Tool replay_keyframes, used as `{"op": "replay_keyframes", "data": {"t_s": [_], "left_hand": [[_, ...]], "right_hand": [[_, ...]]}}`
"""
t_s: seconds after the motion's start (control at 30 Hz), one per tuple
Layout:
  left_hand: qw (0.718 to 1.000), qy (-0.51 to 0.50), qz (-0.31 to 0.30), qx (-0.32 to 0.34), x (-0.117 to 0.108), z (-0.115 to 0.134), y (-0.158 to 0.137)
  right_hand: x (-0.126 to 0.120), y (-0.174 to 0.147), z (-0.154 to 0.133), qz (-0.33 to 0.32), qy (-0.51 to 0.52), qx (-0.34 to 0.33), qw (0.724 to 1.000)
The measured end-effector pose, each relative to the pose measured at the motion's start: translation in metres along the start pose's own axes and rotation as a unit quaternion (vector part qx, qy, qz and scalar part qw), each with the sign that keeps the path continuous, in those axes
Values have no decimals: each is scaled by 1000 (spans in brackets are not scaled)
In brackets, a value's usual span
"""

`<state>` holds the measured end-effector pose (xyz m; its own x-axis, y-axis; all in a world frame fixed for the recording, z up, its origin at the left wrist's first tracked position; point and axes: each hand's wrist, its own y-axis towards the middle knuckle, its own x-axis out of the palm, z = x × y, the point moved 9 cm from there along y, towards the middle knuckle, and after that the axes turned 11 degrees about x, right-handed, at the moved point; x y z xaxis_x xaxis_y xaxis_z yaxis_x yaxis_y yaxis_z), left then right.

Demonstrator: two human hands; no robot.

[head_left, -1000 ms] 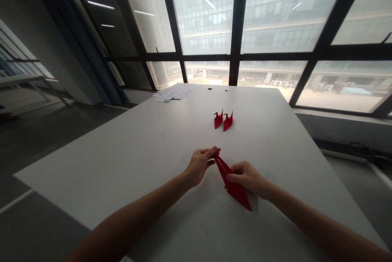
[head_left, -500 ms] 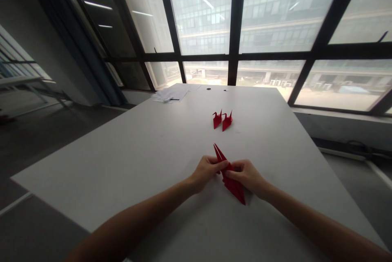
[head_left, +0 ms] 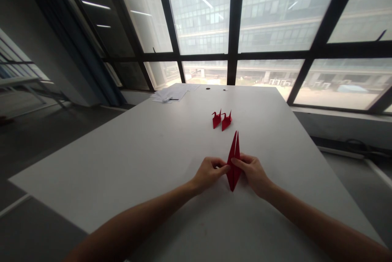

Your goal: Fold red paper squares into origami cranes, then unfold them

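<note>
A piece of red origami paper point(head_left: 234, 176), folded into a long narrow diamond, is held between my two hands just above the white table. Its far end splits into two thin points, and its near end comes to a single tip. My left hand point(head_left: 212, 173) pinches its left edge between thumb and fingers. From the right side, my right hand point(head_left: 252, 172) grips it with the thumb lying over the front face; the other fingers are partly hidden behind the paper. Beyond it stand two finished red paper cranes point(head_left: 217, 119) point(head_left: 226, 121), side by side.
The white table point(head_left: 128, 155) stretches away to tall dark-framed windows. Loose white papers point(head_left: 171, 92) with a dark pen-like object lie at its far left. Two small dark round spots are near the far edge. A blue curtain point(head_left: 76, 41) hangs at left.
The folded paper has turned from leaning left to nearly upright, its split points now aimed away from me. My right hand has shifted slightly up and right, its thumb now across the face.
</note>
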<state>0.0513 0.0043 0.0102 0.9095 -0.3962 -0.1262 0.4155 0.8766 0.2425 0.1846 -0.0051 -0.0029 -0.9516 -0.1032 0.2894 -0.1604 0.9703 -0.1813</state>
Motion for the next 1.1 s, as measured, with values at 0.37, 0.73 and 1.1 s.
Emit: {"op": "replay_keyframes", "data": {"t_s": [0.37, 0.73, 1.1], "left_hand": [[1000, 7, 13, 19, -3, 2, 4], [998, 3, 42, 51, -21, 19, 10], [996, -30, 34, 74, -24, 17, 11]], "right_hand": [[4, 2, -3, 11, -55, -20, 998], [-5, -2, -33, 59, -174, -129, 974], [1, -17, -42, 81, -253, -245, 933]]}}
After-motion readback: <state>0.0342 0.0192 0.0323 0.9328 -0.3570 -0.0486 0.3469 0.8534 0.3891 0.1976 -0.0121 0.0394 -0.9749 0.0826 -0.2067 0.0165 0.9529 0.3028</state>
